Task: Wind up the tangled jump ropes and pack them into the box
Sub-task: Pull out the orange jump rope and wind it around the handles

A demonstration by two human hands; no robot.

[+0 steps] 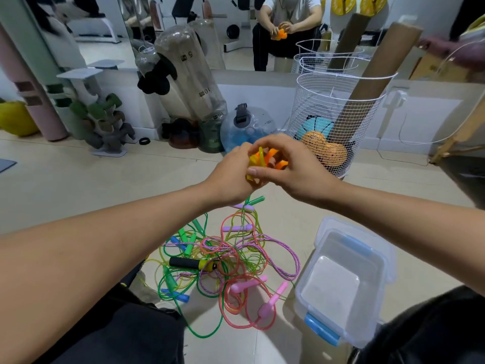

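Both my hands are raised over the floor, holding a bundled orange and yellow jump rope point(265, 160) between them. My left hand point(233, 177) grips the bundle from the left. My right hand point(296, 166) curls over it from the right, thumb across the front. Much of the bundle is hidden by my fingers. Below on the floor lies a tangled pile of jump ropes point(228, 264) in green, pink, purple, blue and yellow, with a black and yellow handle point(191, 263) in it. A clear plastic box point(380, 319) with blue clips stands open to the right of the pile, with nothing inside.
A white wire basket point(307, 122) with balls and a cardboard tube stands behind my hands. Water weights, a dumbbell rack point(105, 122) and rolled mats line the mirrored wall. My dark trouser legs frame the pile at the bottom.
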